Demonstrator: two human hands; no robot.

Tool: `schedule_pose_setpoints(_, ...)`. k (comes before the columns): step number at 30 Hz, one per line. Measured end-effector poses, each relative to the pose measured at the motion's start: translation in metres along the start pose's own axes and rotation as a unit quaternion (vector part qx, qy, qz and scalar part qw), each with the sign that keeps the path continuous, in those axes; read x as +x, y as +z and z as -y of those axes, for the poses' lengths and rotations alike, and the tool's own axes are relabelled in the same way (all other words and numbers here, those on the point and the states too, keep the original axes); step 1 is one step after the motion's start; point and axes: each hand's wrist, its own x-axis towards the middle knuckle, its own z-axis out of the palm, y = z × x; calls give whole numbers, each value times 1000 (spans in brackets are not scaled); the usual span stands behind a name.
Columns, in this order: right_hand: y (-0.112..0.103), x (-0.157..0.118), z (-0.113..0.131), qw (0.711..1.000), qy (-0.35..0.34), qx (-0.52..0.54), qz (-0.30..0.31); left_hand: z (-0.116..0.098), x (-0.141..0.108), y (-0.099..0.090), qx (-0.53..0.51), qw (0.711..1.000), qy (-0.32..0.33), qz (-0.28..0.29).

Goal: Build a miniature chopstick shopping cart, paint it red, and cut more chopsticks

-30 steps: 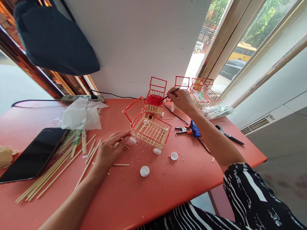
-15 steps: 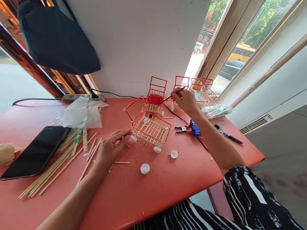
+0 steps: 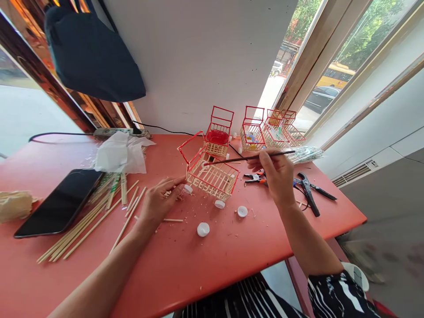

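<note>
A thin dark brush (image 3: 232,160) is held in my right hand (image 3: 273,170), its tip over the near stick cart. This small cart (image 3: 212,174) of pale sticks has a red-painted rim and handle and white caps as wheels. My left hand (image 3: 162,196) is at the cart's left corner, fingertips touching it near a white wheel (image 3: 187,189); thumb and fingers are apart. Behind stands another red-framed cart (image 3: 220,119) with a red dish (image 3: 217,137) of red paint in it. Two loose white caps (image 3: 203,229) lie in front.
Right of the carts are pliers (image 3: 255,177), a black-handled tool (image 3: 309,194) and more red-rimmed carts (image 3: 252,132). On the left lie a phone (image 3: 59,203), long sticks (image 3: 79,225) and white tissue (image 3: 121,152). A dark bag (image 3: 92,57) hangs above.
My right hand has moved from beside the red dish toward me, bringing the brush tip over the near cart. The view has shifted slightly. My left hand stays at the cart.
</note>
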Motion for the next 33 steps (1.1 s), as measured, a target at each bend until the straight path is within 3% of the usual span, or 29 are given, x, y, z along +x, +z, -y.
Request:
schedule_pose_setpoints(8,33,-12,6,999,9,4,53,-1,-1,-1,-8,1000,-2,3)
schedule_pose_setpoints(21,37,-12,-4,997,13,-9,72,-2,-1,-1,-13,1000,-9,3)
schedule_pose_setpoints(33,34,-17,5,997,-13,-24,65,-1,0,0,-4,1000,4,0)
